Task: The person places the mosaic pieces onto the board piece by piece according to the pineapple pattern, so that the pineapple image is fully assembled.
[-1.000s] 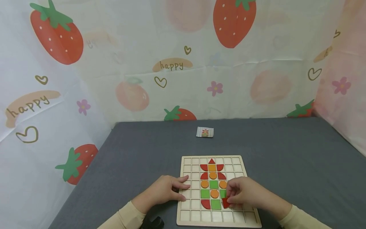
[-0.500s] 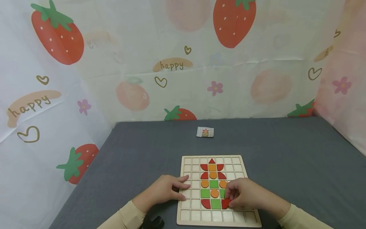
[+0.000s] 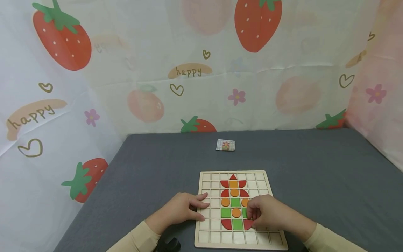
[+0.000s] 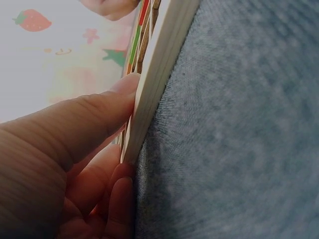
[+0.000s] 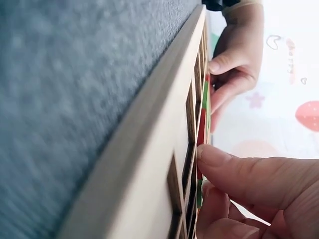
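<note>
A wooden grid board (image 3: 217,241) lies on the grey cloth, bearing a figure of red, orange and green tiles. Along its left rim rests my left hand (image 3: 181,210), fingers stretched onto the board, thumb (image 4: 99,107) against the edge. My right hand (image 3: 267,211) is over the figure's lower right with curled fingers. Its thumb tip (image 5: 214,155) and fingers are at a red quarter-circle tile (image 3: 247,224), which lies flat in its cell beside a green square tile (image 3: 237,224). The fingers partly cover another green tile (image 3: 244,212) and an orange disc (image 3: 245,202).
A small card (image 3: 225,145) with a printed pattern on a grid lies farther back on the grey cloth (image 3: 176,157). Something black (image 3: 171,244) shows under the left wrist. A strawberry-print curtain (image 3: 201,42) stands behind and at both sides.
The red quarter-circle tile, tilted in my right hand's fingers one second ago, now lies flat in the cell right of the bottom green square. My left hand and the board have stayed put.
</note>
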Motion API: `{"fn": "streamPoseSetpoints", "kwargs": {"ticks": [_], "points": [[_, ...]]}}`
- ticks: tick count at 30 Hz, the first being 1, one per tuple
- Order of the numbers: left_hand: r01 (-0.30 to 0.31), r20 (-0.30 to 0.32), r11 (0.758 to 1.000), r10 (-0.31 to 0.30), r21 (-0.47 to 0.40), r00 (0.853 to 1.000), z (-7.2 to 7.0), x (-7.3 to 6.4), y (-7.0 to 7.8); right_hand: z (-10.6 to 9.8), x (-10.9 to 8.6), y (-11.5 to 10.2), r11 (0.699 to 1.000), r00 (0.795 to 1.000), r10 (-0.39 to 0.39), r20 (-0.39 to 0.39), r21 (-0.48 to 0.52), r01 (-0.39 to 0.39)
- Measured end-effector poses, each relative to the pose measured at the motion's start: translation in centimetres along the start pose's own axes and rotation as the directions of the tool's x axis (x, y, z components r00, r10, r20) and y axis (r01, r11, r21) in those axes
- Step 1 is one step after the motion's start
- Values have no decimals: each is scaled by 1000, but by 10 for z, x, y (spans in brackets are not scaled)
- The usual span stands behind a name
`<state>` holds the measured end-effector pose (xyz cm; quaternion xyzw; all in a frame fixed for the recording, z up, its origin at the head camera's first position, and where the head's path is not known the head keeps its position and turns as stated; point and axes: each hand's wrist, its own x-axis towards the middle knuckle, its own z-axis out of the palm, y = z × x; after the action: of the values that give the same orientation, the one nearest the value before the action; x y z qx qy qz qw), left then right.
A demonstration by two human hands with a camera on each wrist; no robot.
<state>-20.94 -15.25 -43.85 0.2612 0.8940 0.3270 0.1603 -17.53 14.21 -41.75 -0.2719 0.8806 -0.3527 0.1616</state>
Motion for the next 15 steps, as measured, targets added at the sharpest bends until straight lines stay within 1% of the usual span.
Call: {"fn": "streamPoseSetpoints", "kwargs": {"ticks": [6,10,15], "points": [[8,3,1000,-8,-2,1000,0,-1,0,0,3,-2,1000,1000,11,-6,-11,-11],[16,9,1000,-16,0,1000,-2,-1,2,-3,6,-2,1000,1000,18,7,-22,-18],[12,28,1000,-12,6,1000,-5,0,4,-13,7,2,999,1000,11,19,-35,-10]]}}
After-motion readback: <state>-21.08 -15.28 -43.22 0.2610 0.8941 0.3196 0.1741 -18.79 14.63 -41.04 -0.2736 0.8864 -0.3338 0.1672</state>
